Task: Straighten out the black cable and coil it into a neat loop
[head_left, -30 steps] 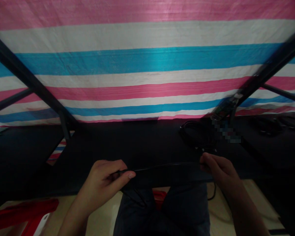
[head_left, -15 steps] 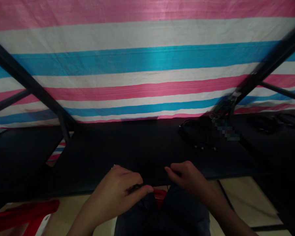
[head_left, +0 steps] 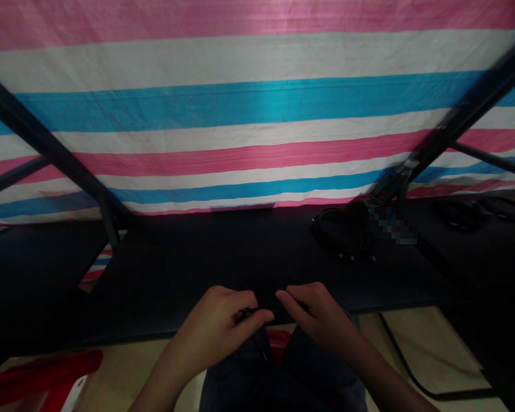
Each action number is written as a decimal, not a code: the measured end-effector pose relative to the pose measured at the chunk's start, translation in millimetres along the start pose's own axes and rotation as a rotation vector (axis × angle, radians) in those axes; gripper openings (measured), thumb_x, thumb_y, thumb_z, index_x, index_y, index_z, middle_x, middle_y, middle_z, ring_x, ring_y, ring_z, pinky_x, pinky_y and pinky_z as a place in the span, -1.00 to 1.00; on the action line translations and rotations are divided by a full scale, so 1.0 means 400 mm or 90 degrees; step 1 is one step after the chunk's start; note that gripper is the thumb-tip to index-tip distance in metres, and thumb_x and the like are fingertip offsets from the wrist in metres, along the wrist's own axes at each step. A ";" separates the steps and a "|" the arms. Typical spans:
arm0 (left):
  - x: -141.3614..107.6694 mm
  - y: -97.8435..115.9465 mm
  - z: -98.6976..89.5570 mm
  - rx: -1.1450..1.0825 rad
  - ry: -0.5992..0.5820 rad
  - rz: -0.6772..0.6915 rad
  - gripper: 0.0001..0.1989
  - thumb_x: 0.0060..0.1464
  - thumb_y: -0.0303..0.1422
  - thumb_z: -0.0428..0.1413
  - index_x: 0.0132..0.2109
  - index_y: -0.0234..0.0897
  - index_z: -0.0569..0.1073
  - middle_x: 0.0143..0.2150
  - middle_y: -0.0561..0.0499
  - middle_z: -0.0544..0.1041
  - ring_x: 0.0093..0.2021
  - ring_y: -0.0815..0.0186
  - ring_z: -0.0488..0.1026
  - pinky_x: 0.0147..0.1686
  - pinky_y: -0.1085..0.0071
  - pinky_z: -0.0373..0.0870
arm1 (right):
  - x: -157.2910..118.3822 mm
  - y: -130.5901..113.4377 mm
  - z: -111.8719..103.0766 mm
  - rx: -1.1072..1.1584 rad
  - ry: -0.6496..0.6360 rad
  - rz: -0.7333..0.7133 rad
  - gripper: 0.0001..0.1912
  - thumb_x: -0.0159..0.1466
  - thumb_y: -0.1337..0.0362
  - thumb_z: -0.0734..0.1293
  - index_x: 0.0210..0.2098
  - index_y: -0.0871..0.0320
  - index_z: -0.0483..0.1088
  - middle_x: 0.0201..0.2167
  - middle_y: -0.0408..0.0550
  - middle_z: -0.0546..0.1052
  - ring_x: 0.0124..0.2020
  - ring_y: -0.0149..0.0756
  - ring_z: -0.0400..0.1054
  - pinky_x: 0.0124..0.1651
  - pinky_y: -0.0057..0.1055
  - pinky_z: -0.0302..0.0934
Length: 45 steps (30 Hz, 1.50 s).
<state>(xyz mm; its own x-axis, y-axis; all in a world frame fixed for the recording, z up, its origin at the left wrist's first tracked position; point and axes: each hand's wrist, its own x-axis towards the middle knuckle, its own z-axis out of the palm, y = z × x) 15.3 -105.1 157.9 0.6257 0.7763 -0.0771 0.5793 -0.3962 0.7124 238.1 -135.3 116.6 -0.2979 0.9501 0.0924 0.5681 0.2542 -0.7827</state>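
My left hand [head_left: 223, 320] is closed above the front edge of the black table [head_left: 189, 263]. Between its thumb and curled forefinger shows a thin black cable [head_left: 244, 313], and a dark strand appears to hang below towards my lap. Facing it across a small gap, my right hand [head_left: 315, 309] is also closed, thumb pressed against the fingers. What it holds, if anything, is lost in shadow. A coil of black cable [head_left: 341, 234] with small light ends lies on the table beyond my right hand.
Dark slanted posts [head_left: 68, 166] rise on both sides before a striped sheet [head_left: 257, 109]. Further dark coils [head_left: 463, 214] lie at far right. A clear plastic bag [head_left: 388, 186] is by the right post. Something red [head_left: 51, 372] stands below, lower left.
Both hands have come closer together: my left moved right and slightly up, my right slightly left. Both remain closed. The coil on the table stays put.
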 end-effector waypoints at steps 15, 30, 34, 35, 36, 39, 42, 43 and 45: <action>0.021 -0.013 0.018 0.004 -0.014 0.001 -0.61 0.35 -0.20 0.03 -0.43 -0.27 0.43 -0.56 0.13 0.35 -0.54 0.43 0.28 -0.50 0.44 0.04 | 0.014 -0.002 0.019 -0.065 0.028 -0.008 -0.54 0.45 0.18 0.16 -0.58 0.12 0.13 -0.66 -0.24 0.21 -0.61 -0.47 0.14 -0.47 -0.42 -0.11; 0.000 -0.033 -0.009 -0.198 -0.021 0.023 -0.68 0.28 -0.24 0.09 -0.45 -0.26 0.36 -0.56 0.18 0.22 -0.53 0.45 0.16 -0.51 0.47 0.04 | 0.001 -0.024 -0.044 0.060 0.121 0.015 -0.46 0.42 0.13 0.19 -0.65 0.10 -0.03 -0.68 -0.29 -0.03 -0.65 -0.51 -0.12 -0.59 -0.45 -0.22; -0.032 -0.015 -0.022 -0.206 -0.085 0.020 -0.63 0.35 -0.17 -0.02 -0.42 -0.24 0.34 -0.53 0.17 0.23 -0.50 0.44 0.19 -0.48 0.48 0.10 | -0.021 -0.007 -0.101 0.027 0.162 0.033 -0.45 0.39 0.11 0.23 -0.66 0.10 -0.04 -0.67 -0.28 -0.06 -0.66 -0.51 -0.14 -0.60 -0.44 -0.25; -0.042 -0.008 -0.024 -0.192 -0.100 0.022 -0.61 0.36 -0.15 -0.05 -0.41 -0.23 0.33 -0.52 0.16 0.25 -0.49 0.43 0.22 -0.46 0.48 0.13 | -0.029 0.000 -0.115 0.010 0.175 0.037 -0.44 0.37 0.11 0.25 -0.66 0.10 -0.04 -0.67 -0.28 -0.07 -0.66 -0.50 -0.15 -0.60 -0.44 -0.25; -0.053 -0.003 -0.025 -0.176 -0.113 0.021 -0.59 0.38 -0.12 -0.08 -0.40 -0.22 0.33 -0.51 0.15 0.28 -0.47 0.42 0.25 -0.43 0.48 0.16 | -0.037 0.008 -0.129 -0.009 0.190 0.038 -0.43 0.36 0.10 0.27 -0.67 0.10 -0.04 -0.67 -0.28 -0.07 -0.65 -0.50 -0.16 -0.60 -0.43 -0.26; -0.080 -0.004 -0.024 -0.139 -0.124 -0.007 -0.54 0.40 -0.07 -0.15 -0.38 -0.20 0.37 -0.46 0.11 0.37 -0.39 0.38 0.34 -0.36 0.47 0.24 | -0.057 0.039 -0.155 -0.073 0.236 0.035 -0.41 0.33 0.08 0.32 -0.68 0.11 -0.02 -0.67 -0.29 -0.08 -0.65 -0.50 -0.19 -0.59 -0.43 -0.28; -0.094 -0.029 -0.021 -0.107 -0.154 -0.059 -0.57 0.41 -0.11 -0.15 -0.29 -0.17 0.47 -0.37 0.08 0.47 -0.28 0.33 0.42 -0.26 0.46 0.30 | -0.062 0.080 -0.153 -0.132 0.231 0.041 -0.43 0.33 0.08 0.31 -0.68 0.12 0.00 -0.67 -0.29 -0.06 -0.65 -0.51 -0.17 -0.57 -0.43 -0.26; -0.095 -0.039 -0.021 -0.096 -0.175 -0.075 -0.59 0.41 -0.13 -0.15 -0.25 -0.15 0.51 -0.33 0.07 0.49 -0.24 0.32 0.43 -0.23 0.46 0.31 | -0.060 0.096 -0.146 -0.151 0.217 0.043 -0.44 0.33 0.08 0.29 -0.68 0.11 0.01 -0.68 -0.29 -0.04 -0.65 -0.51 -0.15 -0.57 -0.42 -0.25; -0.088 -0.052 -0.025 -0.076 -0.224 -0.098 -0.62 0.40 -0.19 -0.14 -0.17 -0.12 0.56 -0.28 0.06 0.52 -0.22 0.31 0.46 -0.21 0.45 0.32 | -0.052 0.124 -0.131 -0.190 0.166 0.042 -0.45 0.35 0.09 0.27 -0.68 0.12 0.03 -0.69 -0.28 0.01 -0.66 -0.50 -0.11 -0.54 -0.41 -0.23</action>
<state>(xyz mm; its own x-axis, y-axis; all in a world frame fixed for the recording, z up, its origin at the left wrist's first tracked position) -24.2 -119.3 152.8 0.6888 0.5984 -0.4092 0.6285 -0.2116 0.7484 312.6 -133.1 108.0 -0.0697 0.9703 0.2315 0.7885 0.1958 -0.5830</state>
